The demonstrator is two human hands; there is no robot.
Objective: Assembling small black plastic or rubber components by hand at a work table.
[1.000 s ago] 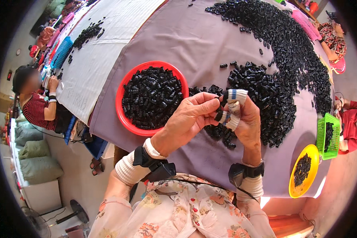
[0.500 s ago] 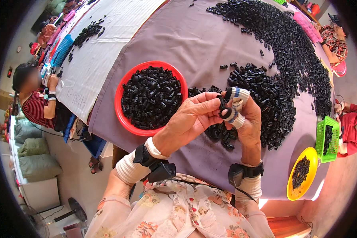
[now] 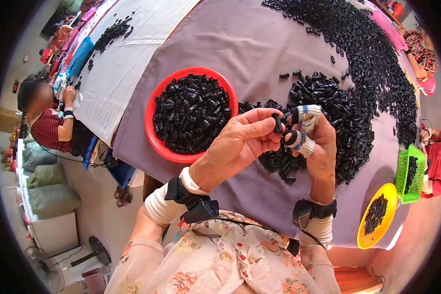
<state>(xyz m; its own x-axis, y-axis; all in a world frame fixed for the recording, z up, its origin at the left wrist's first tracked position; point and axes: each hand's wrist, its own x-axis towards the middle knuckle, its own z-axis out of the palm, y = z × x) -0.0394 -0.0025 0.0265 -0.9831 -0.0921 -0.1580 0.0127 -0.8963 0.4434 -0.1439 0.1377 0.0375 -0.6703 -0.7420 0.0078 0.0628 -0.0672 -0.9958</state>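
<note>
My left hand (image 3: 245,137) pinches a small black plastic part (image 3: 277,123) upright between thumb and forefinger. Just to its right is my right hand (image 3: 318,142), with striped, black-tipped cloth covers on thumb and forefinger. Those two fingertips are apart, and I see nothing held between them. Below and beyond both hands lies a heap of similar black parts (image 3: 338,127), partly hidden by my fingers. A red basin (image 3: 234,98) filled with such parts stands left of my left hand.
A purple cloth (image 3: 215,39) covers the table. A larger spread of black parts (image 3: 372,59) curves along its far right. A yellow dish (image 3: 394,206) and a green basket (image 3: 417,186) hold parts at the right. Other people sit around, one at a white-covered table (image 3: 112,88).
My right fingers have come away from the black part and moved right. The part stays in my left hand, now more exposed. The whole view has shifted slightly.
</note>
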